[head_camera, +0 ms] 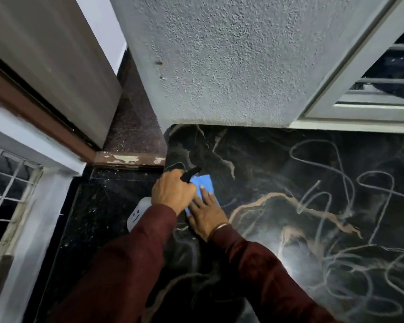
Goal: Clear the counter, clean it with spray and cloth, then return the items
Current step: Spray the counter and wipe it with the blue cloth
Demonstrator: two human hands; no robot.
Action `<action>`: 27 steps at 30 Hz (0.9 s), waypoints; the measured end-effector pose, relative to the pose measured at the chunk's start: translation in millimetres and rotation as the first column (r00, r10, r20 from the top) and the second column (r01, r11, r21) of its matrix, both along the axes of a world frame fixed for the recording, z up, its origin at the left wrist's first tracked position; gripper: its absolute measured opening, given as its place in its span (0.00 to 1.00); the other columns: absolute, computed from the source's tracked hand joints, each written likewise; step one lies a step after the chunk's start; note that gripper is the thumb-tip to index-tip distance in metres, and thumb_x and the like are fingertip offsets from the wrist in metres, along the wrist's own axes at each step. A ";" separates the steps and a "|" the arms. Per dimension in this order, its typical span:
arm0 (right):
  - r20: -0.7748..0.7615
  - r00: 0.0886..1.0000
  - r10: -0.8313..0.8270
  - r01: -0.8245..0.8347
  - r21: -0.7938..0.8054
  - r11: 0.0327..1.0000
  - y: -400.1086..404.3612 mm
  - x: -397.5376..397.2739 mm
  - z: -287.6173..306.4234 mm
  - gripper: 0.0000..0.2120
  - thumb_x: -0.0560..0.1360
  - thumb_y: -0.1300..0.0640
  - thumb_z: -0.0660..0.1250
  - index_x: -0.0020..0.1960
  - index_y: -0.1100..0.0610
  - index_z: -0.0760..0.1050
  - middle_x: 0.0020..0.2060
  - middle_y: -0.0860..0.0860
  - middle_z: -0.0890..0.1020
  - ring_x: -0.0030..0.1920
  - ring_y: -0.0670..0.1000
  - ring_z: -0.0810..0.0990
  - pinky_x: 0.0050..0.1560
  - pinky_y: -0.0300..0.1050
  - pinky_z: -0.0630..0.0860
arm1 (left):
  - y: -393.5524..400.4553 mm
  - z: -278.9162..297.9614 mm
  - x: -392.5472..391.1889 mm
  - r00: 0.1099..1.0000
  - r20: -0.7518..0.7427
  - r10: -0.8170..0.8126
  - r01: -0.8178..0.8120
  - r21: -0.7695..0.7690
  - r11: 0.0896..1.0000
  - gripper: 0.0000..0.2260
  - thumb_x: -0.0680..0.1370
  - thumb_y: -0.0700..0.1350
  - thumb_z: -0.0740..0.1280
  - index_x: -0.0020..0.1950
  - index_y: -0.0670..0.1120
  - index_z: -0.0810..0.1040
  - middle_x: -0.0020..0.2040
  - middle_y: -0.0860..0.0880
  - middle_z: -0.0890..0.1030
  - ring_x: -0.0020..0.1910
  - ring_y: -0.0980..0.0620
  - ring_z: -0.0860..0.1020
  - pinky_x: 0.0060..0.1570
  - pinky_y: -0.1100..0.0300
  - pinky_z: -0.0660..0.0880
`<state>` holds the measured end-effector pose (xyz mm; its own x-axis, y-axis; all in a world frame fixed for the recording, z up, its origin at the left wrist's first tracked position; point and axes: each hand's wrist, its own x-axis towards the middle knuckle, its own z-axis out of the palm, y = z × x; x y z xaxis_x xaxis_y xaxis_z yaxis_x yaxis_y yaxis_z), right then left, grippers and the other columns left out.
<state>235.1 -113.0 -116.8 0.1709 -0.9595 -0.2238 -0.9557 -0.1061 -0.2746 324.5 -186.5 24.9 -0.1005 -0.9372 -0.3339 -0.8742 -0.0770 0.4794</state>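
Pressed the blue cloth [205,186] flat on the dark counter [289,183] with straight right hand [205,215] fingers, likely to rub the top clean. Gripped the spray bottle [139,214] in the curled left hand [173,191], just left of the cloth, black nozzle [193,171] above the cloth, probably kept ready for more squirts.

Spray bottle [139,214]: white body largely hidden behind the left sleeve [135,252]; only the black nozzle is seen above the left hand [173,191]. Blue cloth [205,186]: lower part covered by the right hand [204,214]. Counter [313,183]: cut off at right and bottom edges. Label marks on the bottle: too small to be read.
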 end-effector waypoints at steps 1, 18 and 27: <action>-0.008 0.999 0.054 -0.054 0.001 0.999 -11.2 -3.3 1.8 0.27 0.75 0.46 0.52 0.70 0.55 0.69 0.70 0.54 0.71 0.71 0.63 0.65 0.69 0.61 0.65 | -1.7 -2.4 -2.8 1.000 -0.004 0.017 -0.017 -0.015 1.000 0.09 0.74 0.46 0.66 0.51 0.48 0.84 0.53 0.41 0.84 0.53 0.36 0.79 0.47 0.54 0.72; -0.067 0.964 -0.257 0.248 -0.126 0.961 -33.6 -153.0 -12.3 0.30 0.76 0.48 0.47 0.74 0.60 0.63 0.73 0.60 0.65 0.72 0.66 0.62 0.71 0.62 0.58 | -2.1 -22.5 -100.2 0.987 -0.023 0.158 -0.158 -0.043 0.986 0.06 0.74 0.46 0.67 0.43 0.46 0.83 0.38 0.44 0.81 0.42 0.38 0.79 0.44 0.53 0.74; -0.198 0.975 -0.105 0.091 -0.080 0.993 -11.5 -311.0 -15.5 0.30 0.77 0.48 0.45 0.75 0.62 0.58 0.74 0.60 0.62 0.73 0.64 0.62 0.71 0.59 0.61 | 19.3 -15.3 -122.5 0.982 -0.036 0.184 -0.185 -0.019 0.983 0.05 0.73 0.44 0.68 0.44 0.46 0.83 0.40 0.43 0.83 0.44 0.37 0.79 0.50 0.47 0.78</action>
<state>-75.9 -124.6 -132.3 0.0336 -0.9838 -0.1762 -0.9973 -0.0213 -0.0710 202.1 -167.2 9.5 0.0639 -0.9478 -0.3124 -0.8295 -0.2245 0.5115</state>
